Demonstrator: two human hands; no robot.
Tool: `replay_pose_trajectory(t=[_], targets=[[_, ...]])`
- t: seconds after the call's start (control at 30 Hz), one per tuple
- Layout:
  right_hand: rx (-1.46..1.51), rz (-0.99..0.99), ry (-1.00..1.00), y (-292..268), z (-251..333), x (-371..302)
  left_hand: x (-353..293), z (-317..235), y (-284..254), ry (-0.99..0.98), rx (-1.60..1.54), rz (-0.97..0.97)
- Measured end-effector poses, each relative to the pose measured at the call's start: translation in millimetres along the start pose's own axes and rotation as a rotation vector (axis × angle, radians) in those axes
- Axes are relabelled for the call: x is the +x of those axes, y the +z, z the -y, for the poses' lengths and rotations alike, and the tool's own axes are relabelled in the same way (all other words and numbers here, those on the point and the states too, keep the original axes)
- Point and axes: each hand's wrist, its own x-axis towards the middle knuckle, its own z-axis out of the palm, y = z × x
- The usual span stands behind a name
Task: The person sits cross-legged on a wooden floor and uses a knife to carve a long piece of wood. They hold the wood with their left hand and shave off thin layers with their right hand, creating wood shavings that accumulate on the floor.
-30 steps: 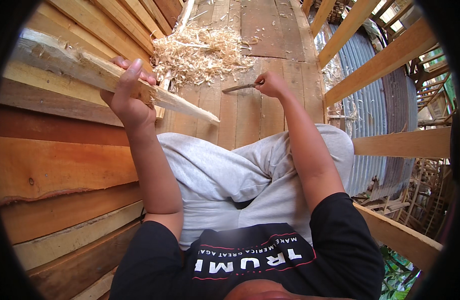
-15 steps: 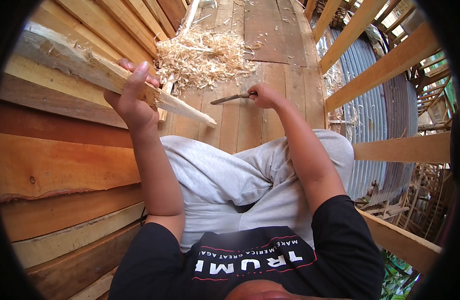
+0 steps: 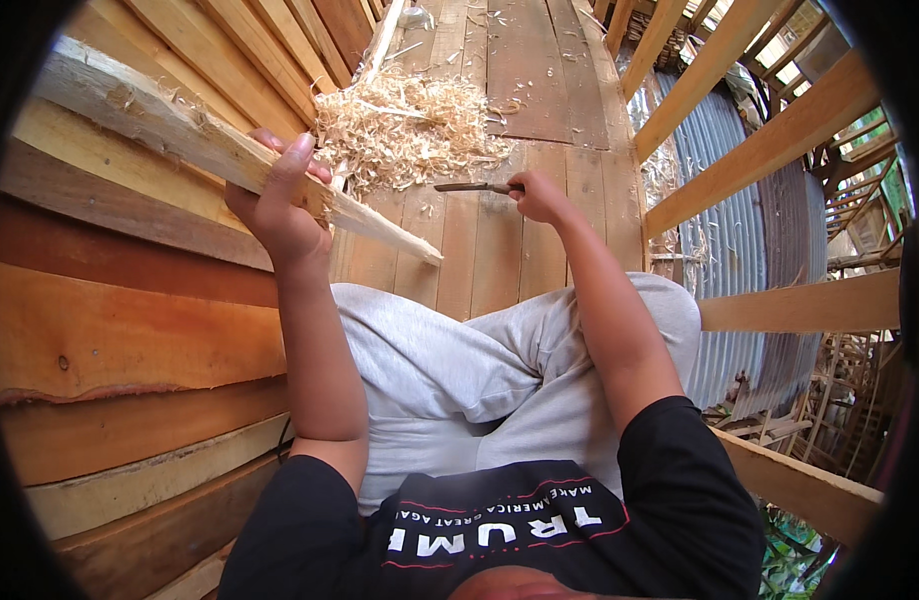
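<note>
My left hand (image 3: pixel 280 195) is closed around a long, rough wooden pole (image 3: pixel 165 112), its thumb along the upper side. The pole slants from the upper left down toward the middle, where its pale, tapered end hangs over the floorboards in front of my knees. In my right hand (image 3: pixel 538 195) is a knife (image 3: pixel 472 187) with a dark blade, gripped by the handle. Its blade points left, toward the pole, with a gap between the two. The fingers hide most of the handle.
Curly wood shavings (image 3: pixel 410 125) lie heaped on the plank floor (image 3: pixel 540 90) beyond my hands. A board wall (image 3: pixel 130 325) stands close on my left. Wooden railing slats (image 3: pixel 770 130) run along the right, with corrugated metal sheet (image 3: pixel 720 220) outside. My crossed legs (image 3: pixel 430 350) are below.
The knife has turned slightly, its tip swinging up and to the right with my right hand. My left hand and the pole sit slightly further right and lower in the picture.
</note>
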Motion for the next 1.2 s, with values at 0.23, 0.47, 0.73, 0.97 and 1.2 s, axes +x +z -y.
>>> replay_pose_trajectory(t=[0.23,0.47,0.73,0.97,1.2], targets=[[0.108,0.094,-0.108,-3,9,-8,-5,5,5,0.001,-0.032,0.057],[0.022,-0.14,-0.022,9,6,-3,-13,13,13,-0.002,-0.026,0.101],[-0.049,-0.041,-0.068,6,16,-18,-23,1,20,0.062,-0.059,0.136],[-0.015,-0.081,-0.046,-2,10,-25,-21,34,28,0.109,0.068,0.177],[-0.002,-0.057,-0.051,-1,10,-33,-24,39,59,0.145,0.233,0.014]])
